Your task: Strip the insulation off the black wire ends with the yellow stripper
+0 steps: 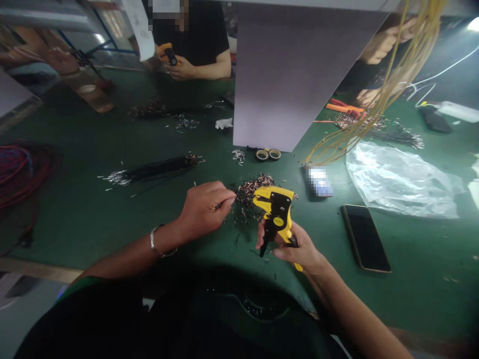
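Observation:
My right hand (pixel 299 244) is wrapped round the handles of a yellow and black wire stripper (pixel 279 212), whose jaws point left. To its left, my left hand (pixel 205 207) is closed in a pinch, with a short dark bit of thin black wire (pixel 236 194) showing at the fingertips; the rest of it is hidden. Just past the fingertips, beneath and behind the stripper's jaws, lies a pile of short copper-ended black wire scraps (pixel 249 190). A bundle of black wires (pixel 157 168) with silvery ends rests beyond my left hand.
A grey panel (pixel 271 75) stands across the green table. Two tape rolls (pixel 268 155) sit at its foot. Rightward are a phone (pixel 366 238), a clear plastic bag (pixel 402 179) and hanging yellow wires (pixel 396 94). A red cable coil (pixel 22 172) lies left. Co-workers' hands (pixel 183 69) show opposite.

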`<state>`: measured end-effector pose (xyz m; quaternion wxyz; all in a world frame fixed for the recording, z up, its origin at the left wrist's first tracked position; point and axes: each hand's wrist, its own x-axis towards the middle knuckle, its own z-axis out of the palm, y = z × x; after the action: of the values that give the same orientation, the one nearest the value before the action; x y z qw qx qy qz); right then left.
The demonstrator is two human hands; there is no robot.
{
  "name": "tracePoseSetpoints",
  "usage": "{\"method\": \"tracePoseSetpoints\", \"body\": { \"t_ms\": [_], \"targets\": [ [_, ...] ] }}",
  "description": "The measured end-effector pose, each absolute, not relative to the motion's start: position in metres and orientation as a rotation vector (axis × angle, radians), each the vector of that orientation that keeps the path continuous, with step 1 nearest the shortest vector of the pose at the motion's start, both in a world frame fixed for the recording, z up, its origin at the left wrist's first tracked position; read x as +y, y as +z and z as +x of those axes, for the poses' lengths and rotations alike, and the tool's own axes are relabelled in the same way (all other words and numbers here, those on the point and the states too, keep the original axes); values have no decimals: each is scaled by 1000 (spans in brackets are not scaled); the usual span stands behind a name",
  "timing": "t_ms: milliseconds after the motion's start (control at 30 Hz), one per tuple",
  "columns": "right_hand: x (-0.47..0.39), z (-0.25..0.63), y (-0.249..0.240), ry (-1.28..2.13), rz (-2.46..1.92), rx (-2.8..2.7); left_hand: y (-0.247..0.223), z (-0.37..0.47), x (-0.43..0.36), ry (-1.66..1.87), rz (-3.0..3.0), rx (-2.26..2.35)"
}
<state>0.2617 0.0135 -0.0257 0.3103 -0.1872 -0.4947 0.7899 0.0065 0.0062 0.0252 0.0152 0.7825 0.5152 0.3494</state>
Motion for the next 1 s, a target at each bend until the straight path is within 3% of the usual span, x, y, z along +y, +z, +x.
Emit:
{"method": "tracePoseSetpoints", "body": {
  "t_ms": [1000],
  "targets": [
    [10, 261, -23, 2122, -537, -1257, 24, 12, 5, 1047, 2310, 1580]
  ]
}}
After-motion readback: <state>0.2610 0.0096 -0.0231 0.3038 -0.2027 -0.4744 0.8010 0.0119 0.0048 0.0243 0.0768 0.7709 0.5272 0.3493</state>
